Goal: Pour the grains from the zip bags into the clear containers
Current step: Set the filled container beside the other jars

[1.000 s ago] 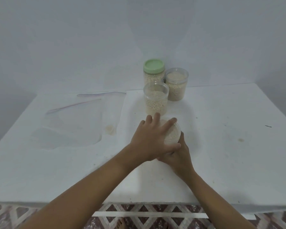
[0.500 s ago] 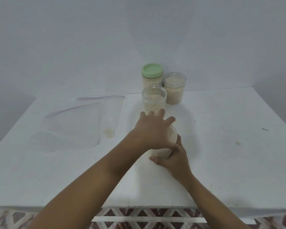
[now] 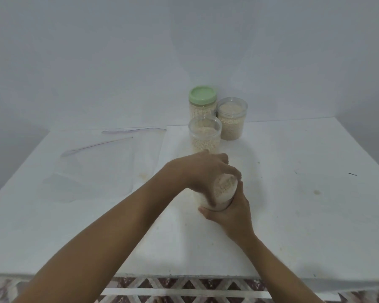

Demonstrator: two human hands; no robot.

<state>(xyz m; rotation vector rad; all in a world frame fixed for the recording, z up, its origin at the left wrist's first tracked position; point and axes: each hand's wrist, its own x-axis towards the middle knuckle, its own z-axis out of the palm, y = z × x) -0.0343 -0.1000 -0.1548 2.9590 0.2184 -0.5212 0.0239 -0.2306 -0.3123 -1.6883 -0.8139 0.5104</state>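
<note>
A clear container (image 3: 223, 192) full of pale grains stands near the middle of the white table (image 3: 304, 215). My left hand (image 3: 201, 171) curls over its top, fingers wrapped round the rim. My right hand (image 3: 230, 212) grips its lower side from the near right. Behind it stands an open clear container (image 3: 205, 136) with grains. Further back are a green-lidded container (image 3: 202, 103) and another open clear container (image 3: 232, 119), both filled with grains. Two flat, emptied zip bags (image 3: 101, 165) lie on the left of the table.
A plain wall rises behind the table. The table's front edge runs across the bottom, with patterned floor tiles (image 3: 184, 287) below it. A small dark mark (image 3: 352, 174) lies at the far right of the tabletop.
My left hand's fingers have curled down from lying flat over the container's top to wrapping its rim. The right hand still holds the container's side. The view has shifted slightly.
</note>
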